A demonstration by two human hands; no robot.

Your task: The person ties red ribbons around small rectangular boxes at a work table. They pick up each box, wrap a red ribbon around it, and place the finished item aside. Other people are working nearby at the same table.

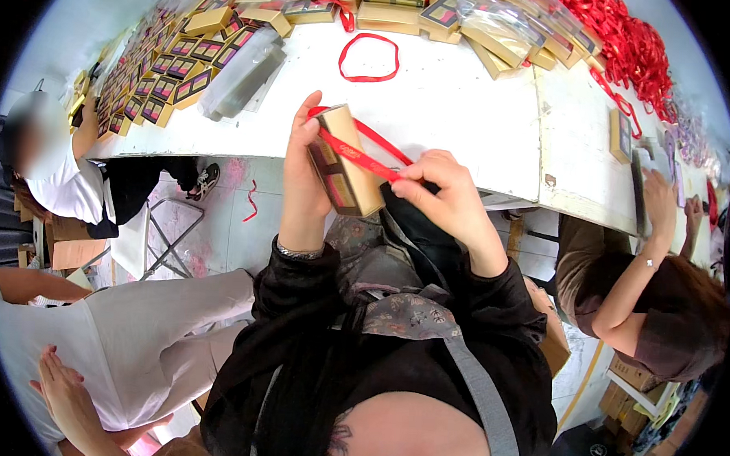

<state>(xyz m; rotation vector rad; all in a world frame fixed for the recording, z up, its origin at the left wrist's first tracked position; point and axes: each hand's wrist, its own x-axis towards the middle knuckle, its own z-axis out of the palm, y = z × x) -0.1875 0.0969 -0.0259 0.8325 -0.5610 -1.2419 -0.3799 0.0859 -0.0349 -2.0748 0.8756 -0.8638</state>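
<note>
My left hand (307, 158) holds a gold cardboard gift box (350, 166) with a dark windowed face, tilted above my lap in front of the table edge. A red printed ribbon loop (359, 156) is hooked over the box's upper end by my left thumb. My right hand (437, 188) pinches the other end of that loop and draws it out taut to the right of the box. On the white table (444, 97) beyond my hands lies another red ribbon loop (369, 57), spread in a rough ring.
Many gold boxes (182, 67) fill the table's left side, beside a stack of clear plastic sleeves (243, 76). More boxes (389, 12) line the back, and a red ribbon heap (623, 43) lies back right. Co-workers sit or stand on both sides. A folding stool (172, 238) is at left.
</note>
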